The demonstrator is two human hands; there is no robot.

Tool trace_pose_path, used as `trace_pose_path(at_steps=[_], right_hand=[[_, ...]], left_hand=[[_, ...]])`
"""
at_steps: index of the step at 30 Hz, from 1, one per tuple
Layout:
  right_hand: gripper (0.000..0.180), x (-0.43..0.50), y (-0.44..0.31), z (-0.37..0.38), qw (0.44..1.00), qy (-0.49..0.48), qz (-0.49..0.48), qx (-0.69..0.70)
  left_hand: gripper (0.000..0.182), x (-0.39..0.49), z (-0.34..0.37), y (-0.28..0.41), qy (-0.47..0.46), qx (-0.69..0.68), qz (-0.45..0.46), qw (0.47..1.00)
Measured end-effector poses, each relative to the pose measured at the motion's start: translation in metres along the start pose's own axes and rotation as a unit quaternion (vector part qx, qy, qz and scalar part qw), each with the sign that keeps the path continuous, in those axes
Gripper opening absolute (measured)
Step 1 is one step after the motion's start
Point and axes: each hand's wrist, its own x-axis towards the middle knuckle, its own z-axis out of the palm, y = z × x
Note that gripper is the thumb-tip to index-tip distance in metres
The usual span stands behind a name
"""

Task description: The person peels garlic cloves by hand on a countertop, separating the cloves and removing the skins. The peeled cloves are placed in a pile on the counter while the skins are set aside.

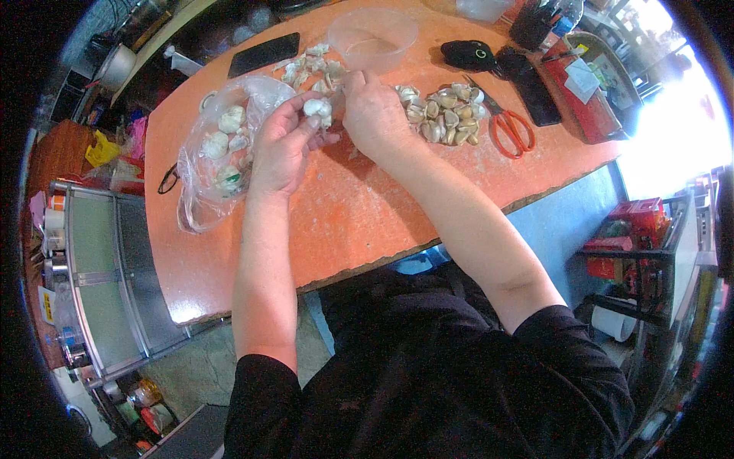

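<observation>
My left hand (281,150) holds a partly peeled garlic bulb (317,109) between thumb and fingers above the table. Just to its right, my right hand (375,117) is bent with its fingertips drawn together, and whatever they may pinch is hidden. Beyond both hands lies a loose heap of papery garlic skins (301,67). Separated garlic cloves (450,112) are piled to the right of my right hand. On the left, a clear plastic bag (198,195) contains several whole garlic bulbs (215,145). A round translucent plastic bowl (395,31) stands behind the skins.
Orange-handled scissors (512,135) lie beside the cloves. A dark phone (264,54) rests at the far left, a black pouch (467,55) and a black flat object (536,92) at the right. A red-sided tray (573,97) sits near the right edge of the orange table (355,229).
</observation>
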Motion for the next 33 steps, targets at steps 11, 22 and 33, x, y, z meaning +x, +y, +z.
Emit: trace_pose_path(at_steps=[11,22,33], right_hand=[[0.041,0.001,0.004,-0.008,0.995,-0.005,0.018,0.093],[0.026,-0.003,0.000,-0.023,0.947,-0.028,0.027,0.320],[0.019,0.003,0.009,-0.009,0.982,0.024,0.026,0.188]], left_hand=[[0.042,0.003,-0.019,0.003,-0.018,-0.071,-0.019,0.997],[0.039,0.004,-0.010,0.001,0.030,-0.084,0.009,0.996],[0.036,-0.003,-0.006,0.007,-0.023,0.072,-0.047,0.996]])
